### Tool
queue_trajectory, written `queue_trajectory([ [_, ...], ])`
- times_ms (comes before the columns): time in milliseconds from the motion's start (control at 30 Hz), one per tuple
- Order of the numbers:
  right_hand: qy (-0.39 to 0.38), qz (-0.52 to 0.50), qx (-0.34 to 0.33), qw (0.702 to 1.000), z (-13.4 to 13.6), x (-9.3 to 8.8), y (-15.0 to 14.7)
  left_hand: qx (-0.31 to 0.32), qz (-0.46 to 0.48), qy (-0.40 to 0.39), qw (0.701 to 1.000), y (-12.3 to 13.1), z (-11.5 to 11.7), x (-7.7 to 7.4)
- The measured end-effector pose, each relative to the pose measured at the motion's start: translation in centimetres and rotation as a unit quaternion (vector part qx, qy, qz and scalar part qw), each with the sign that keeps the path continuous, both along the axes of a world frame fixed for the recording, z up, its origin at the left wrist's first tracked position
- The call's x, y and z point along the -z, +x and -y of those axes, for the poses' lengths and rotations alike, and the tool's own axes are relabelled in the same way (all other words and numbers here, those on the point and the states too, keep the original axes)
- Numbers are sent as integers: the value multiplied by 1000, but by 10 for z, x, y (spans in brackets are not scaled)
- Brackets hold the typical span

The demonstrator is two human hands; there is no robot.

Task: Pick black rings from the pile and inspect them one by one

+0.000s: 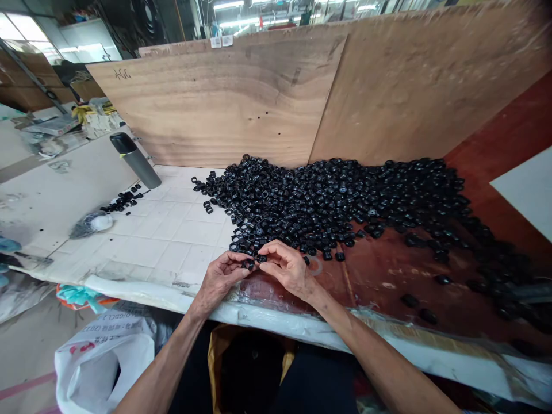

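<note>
1. Head view: both hands meet at the front edge of the worktop (172, 230), with their fingertips close together.
2. The left hand (222, 276) is curled, its thumb and fingers pinched on a small black ring (249, 264).
3. The right hand (287, 267) pinches a black piece (262, 259) just beside that ring. Whether the two parts touch is hard to tell at this size.
4. A pile of black rings (336, 195) spreads from just behind the hands to the back edge and towards the right edge. It lies against the plywood boards (224, 103) standing along the back.
5. Towards the back left corner stands a grey flask (134, 161) with a black cap. A small cluster of rings (123, 200) lies near it, and a plastic-wrapped bundle (91, 223) lies closer to the left edge.
6. A white bag (103, 362) sits below the front edge.
</note>
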State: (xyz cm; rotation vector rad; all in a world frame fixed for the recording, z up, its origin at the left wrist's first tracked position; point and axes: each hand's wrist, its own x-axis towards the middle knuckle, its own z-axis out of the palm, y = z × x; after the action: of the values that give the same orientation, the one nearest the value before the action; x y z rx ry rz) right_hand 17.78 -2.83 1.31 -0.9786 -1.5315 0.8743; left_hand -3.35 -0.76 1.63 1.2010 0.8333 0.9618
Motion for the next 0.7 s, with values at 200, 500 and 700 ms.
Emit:
queue_trajectory([
  [200,68,103,11,992,2,2,-3,-52,-68,79,993,0,1,7],
  [500,82,126,16,988,3,9,-7,-52,-116,222,967,0,0,13],
  [700,99,145,19,984,3,10,-9,-45,-115,226,966,1,1,10],
])
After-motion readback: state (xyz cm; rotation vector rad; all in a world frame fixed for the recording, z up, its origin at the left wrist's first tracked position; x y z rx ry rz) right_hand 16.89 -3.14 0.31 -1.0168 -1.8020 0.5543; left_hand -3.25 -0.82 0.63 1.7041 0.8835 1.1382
